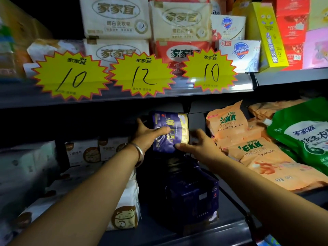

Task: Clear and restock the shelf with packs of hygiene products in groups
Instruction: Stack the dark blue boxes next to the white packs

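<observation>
With the left hand [148, 134] gripping the purple pack [170, 133] and the right hand [197, 145] pinching its corner, keep it upright above the dark packs [191, 197] on the shelf [204, 233].

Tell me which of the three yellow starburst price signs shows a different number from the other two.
The middle sign, hanging between the other two on the upper shelf edge, reads 12. The left sign and right sign both read 10.

Yellow price signs [142, 75] – 10, 12, 10, orange bags [229, 125] – EKK, soap box [239, 53] – Safeguard
</observation>
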